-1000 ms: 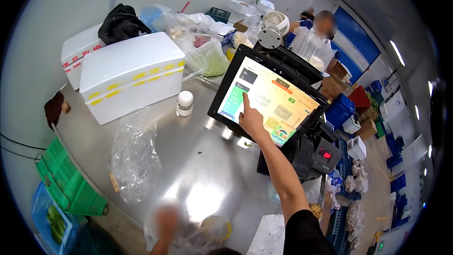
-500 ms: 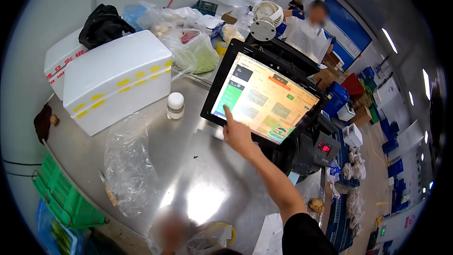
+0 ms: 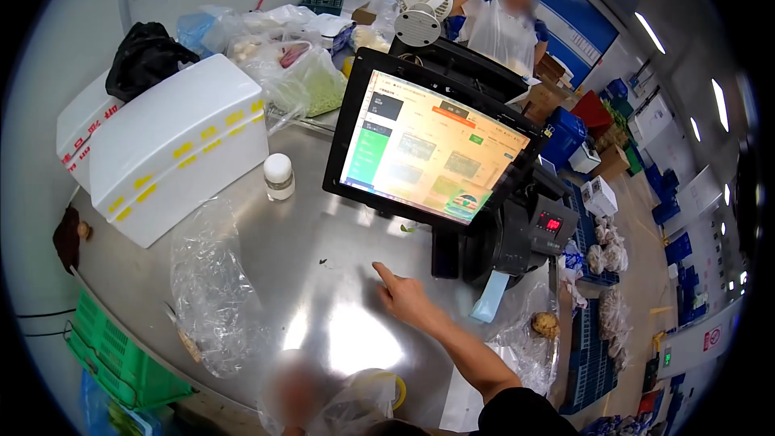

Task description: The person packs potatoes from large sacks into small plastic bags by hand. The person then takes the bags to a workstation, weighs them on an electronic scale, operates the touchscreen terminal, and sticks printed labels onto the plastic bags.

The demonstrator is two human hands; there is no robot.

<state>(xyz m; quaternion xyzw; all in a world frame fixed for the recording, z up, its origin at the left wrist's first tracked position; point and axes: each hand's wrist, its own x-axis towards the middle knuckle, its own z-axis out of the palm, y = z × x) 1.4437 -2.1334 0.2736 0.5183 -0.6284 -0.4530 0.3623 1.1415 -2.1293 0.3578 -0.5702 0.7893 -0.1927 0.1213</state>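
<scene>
My right hand (image 3: 405, 297) is over the steel table, below the touchscreen (image 3: 432, 145) and apart from it. Its index finger points out, the other fingers are partly curled, and nothing is held. At the bottom edge, what looks like my left hand (image 3: 297, 394) is blurred, so its fingers cannot be made out. Beside it are a clear plastic bag (image 3: 343, 413) and a yellow tape roll (image 3: 399, 391). From the black label printer (image 3: 510, 249) hangs a pale blue label strip (image 3: 489, 297), close to my right forearm.
White foam boxes (image 3: 178, 145) stand at the left, near a white-capped jar (image 3: 278, 178). A crumpled clear bag (image 3: 211, 291) lies on the steel table (image 3: 278, 262). Bagged produce (image 3: 311, 81) sits behind. Another person (image 3: 504, 28) holds a bag beyond the screen.
My right hand has come off the touchscreen's lower left and moved down over the table. More of the pale blue label strip shows. The view has shifted slightly.
</scene>
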